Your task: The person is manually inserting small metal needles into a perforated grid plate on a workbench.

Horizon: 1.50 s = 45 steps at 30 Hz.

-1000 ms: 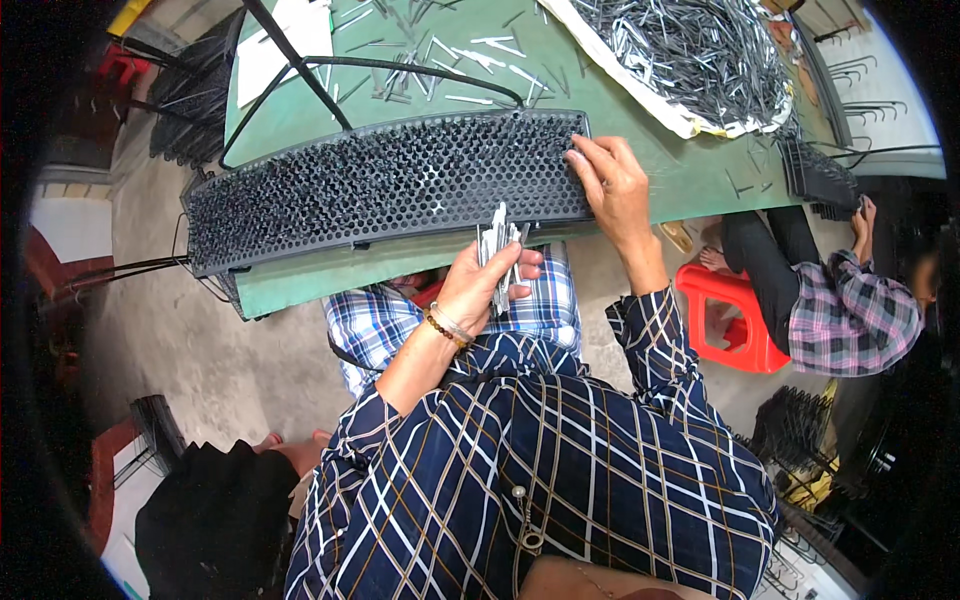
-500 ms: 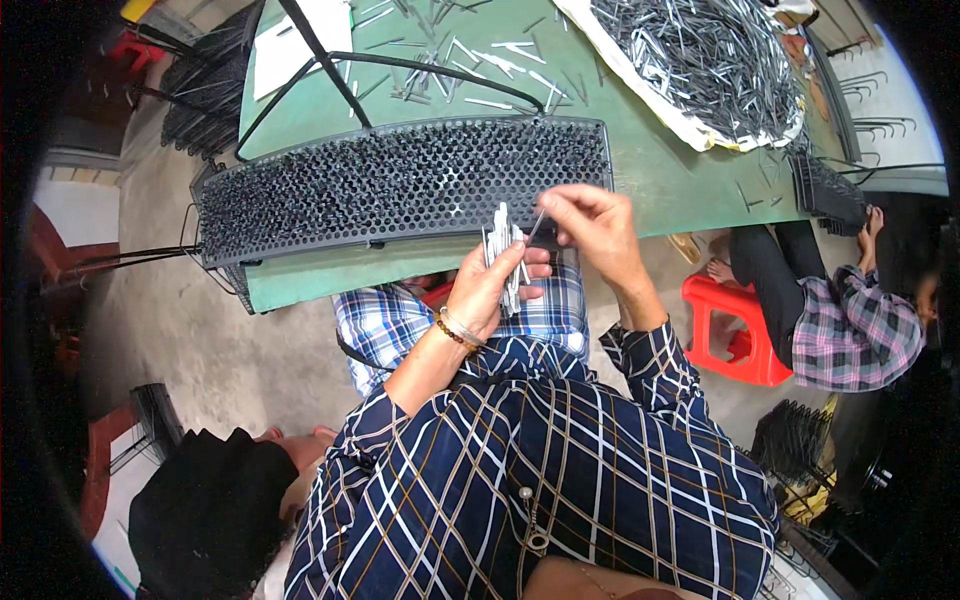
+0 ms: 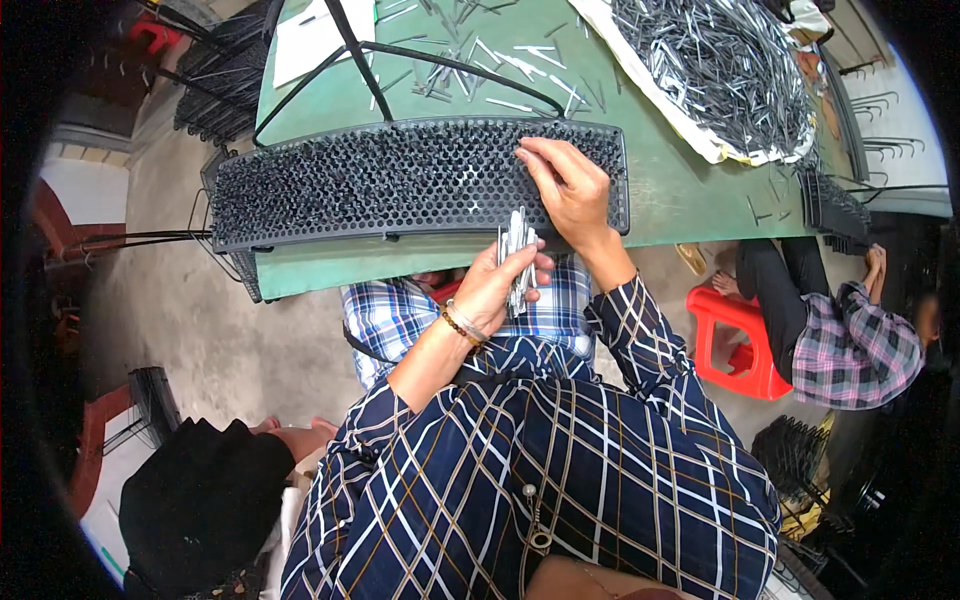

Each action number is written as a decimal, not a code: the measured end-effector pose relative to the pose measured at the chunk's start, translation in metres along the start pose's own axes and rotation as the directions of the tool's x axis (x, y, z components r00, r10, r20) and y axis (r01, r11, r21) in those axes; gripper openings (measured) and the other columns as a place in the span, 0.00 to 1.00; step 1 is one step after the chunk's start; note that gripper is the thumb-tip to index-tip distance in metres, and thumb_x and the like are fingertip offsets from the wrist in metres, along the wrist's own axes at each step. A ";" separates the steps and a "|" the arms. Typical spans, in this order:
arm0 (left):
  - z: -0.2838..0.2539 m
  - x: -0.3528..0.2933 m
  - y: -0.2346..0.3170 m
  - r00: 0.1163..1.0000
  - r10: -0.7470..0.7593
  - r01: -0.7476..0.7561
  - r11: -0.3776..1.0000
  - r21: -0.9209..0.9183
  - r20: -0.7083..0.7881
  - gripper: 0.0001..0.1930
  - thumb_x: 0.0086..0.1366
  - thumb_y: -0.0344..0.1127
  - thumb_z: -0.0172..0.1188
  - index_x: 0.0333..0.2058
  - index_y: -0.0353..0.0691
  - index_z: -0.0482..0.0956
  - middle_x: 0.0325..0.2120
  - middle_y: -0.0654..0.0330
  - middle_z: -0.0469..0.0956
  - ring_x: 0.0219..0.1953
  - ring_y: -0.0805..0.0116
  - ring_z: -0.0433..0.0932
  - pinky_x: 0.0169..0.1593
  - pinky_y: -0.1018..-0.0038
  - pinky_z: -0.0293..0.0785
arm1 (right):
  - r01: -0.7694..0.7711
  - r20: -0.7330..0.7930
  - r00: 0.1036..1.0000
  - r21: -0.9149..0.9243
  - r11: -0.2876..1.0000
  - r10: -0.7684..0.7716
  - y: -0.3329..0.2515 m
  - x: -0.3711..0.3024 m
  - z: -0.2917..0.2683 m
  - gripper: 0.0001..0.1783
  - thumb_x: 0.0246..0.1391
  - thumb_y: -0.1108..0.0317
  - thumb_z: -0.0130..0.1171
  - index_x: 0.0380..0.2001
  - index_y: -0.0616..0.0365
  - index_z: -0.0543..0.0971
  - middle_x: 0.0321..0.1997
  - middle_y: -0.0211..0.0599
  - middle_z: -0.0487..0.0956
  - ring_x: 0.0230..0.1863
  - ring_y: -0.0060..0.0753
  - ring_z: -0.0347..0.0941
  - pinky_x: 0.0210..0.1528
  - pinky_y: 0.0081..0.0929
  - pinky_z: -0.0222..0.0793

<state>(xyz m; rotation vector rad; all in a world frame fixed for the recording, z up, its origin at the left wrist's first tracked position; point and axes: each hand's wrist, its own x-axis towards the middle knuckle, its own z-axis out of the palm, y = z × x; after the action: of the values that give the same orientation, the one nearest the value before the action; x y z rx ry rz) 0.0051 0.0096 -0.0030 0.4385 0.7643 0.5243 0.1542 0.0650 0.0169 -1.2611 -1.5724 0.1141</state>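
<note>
My left hand (image 3: 484,290) is closed around a bundle of thin grey-white sticks (image 3: 517,255), which stand up past the thumb. Over the right part of a long, curved black rack (image 3: 480,208) full of round holes, my right hand (image 3: 578,197) has thumb and fingertips pinched together. What that pinch holds, if anything, is hidden or too small to make out. Many of the rack's holes, mostly toward its left and middle, have dark pieces in them. Those near its front right look unfilled.
Black rods (image 3: 345,40) rise behind the rack on the green table (image 3: 665,195). Loose sticks (image 3: 530,65) and a white sheet (image 3: 318,45) lie beyond. A white sack (image 3: 688,125) heaped with sticks stands far right. Another person (image 3: 850,355) sits near a red stool (image 3: 745,345).
My right hand has moved forward from beside the bundle to over the rack; the thin stick seen in its fingers earlier is no longer visible. My left hand still holds the bundle.
</note>
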 end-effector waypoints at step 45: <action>-0.002 0.002 -0.006 0.999 0.021 -0.021 1.000 -0.006 0.038 0.11 0.63 0.37 0.57 0.41 0.39 0.73 0.31 0.62 0.77 0.31 0.76 0.75 0.27 0.82 0.71 | -0.283 0.055 0.959 0.180 0.942 0.278 -0.004 0.000 -0.020 0.07 0.52 0.72 0.60 0.34 0.63 0.81 0.30 0.30 0.79 0.23 0.14 0.68 0.23 0.12 0.63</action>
<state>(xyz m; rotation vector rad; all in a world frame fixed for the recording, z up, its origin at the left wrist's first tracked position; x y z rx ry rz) 0.0062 0.0060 -0.0087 0.4503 0.7218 0.5361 0.1665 0.0525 0.0281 -1.3316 -1.3622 0.4533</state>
